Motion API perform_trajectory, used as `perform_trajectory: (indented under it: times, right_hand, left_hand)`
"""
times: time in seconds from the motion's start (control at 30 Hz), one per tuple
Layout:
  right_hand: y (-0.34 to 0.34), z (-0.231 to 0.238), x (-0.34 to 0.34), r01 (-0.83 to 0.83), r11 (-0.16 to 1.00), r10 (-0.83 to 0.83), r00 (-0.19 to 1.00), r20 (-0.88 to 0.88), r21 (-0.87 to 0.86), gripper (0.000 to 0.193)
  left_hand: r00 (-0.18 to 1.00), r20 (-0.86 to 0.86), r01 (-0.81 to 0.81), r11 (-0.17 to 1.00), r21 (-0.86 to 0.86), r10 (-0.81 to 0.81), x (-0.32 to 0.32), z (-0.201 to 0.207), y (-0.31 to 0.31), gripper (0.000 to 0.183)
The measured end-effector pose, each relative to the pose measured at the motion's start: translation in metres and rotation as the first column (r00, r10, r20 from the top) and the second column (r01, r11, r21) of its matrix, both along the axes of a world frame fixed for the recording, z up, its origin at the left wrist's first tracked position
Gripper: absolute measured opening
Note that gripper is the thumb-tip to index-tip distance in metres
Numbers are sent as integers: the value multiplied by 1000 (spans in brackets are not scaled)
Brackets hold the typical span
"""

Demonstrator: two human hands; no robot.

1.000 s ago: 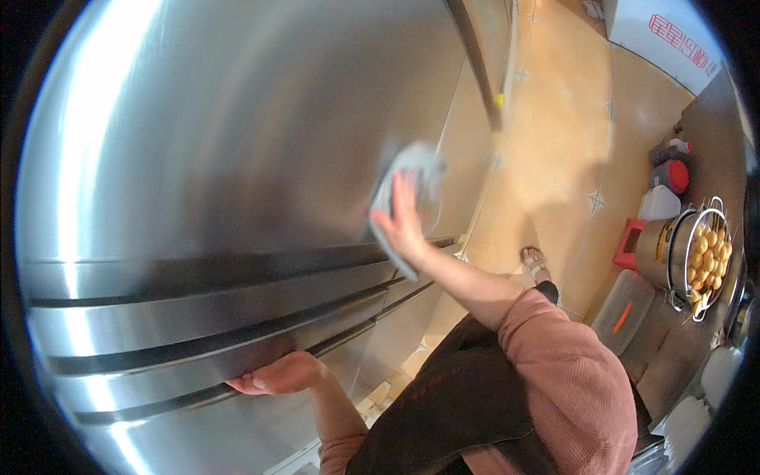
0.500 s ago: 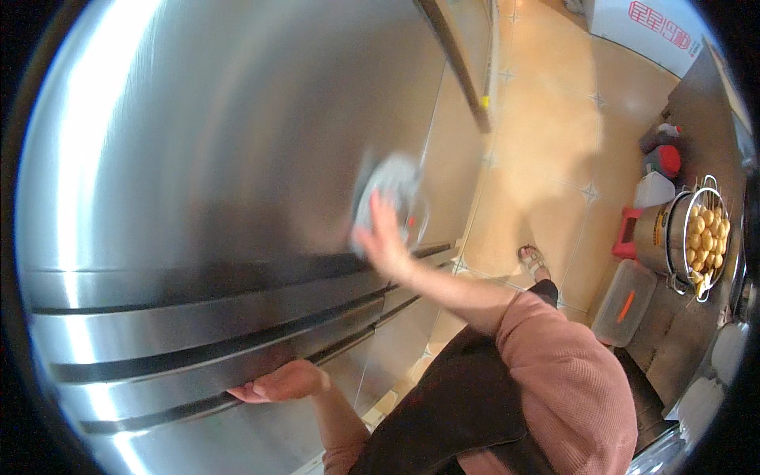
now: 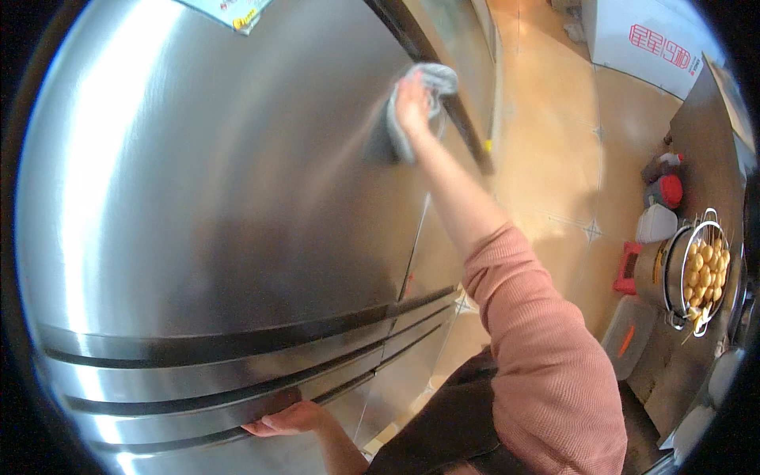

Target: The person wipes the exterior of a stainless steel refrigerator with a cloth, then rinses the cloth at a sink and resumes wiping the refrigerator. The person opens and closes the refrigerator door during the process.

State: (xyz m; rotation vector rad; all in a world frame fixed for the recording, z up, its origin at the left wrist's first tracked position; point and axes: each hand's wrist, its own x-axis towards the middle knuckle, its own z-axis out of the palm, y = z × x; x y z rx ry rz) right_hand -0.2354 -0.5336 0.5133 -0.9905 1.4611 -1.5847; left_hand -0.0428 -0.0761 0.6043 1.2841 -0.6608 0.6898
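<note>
My right hand presses a grey cloth against the large brushed-steel surface, close to its far right edge and a dark bar. The cloth is bunched under and around the fingers. Lower down, my left hand grips the lip of a steel band beside a dark groove. Its fingertips are partly hidden at that groove.
Tiled floor runs along the right of the steel. Beyond it stand a pot with a basket of round yellowish food, a lidded plastic box and red-topped containers. A white carton is at the upper right.
My right hand has slid the cloth up and to the right across the steel, to the dark bar. The left hand keeps to the same groove. The view has shifted somewhat.
</note>
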Motion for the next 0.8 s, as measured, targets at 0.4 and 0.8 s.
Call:
perform_trajectory:
  times: [0.4, 0.8]
  right_hand:
    - [21, 240, 10, -206, 457, 99, 979, -181, -865, 46]
    - [-32, -146, -20, -123, 988, 123, 992, 6, 92, 58]
  left_hand:
    - [980, -27, -194, 975, 106, 198, -14, 6, -13, 65]
    - [899, 18, -427, 865, 262, 438, -30, 10, -25, 73]
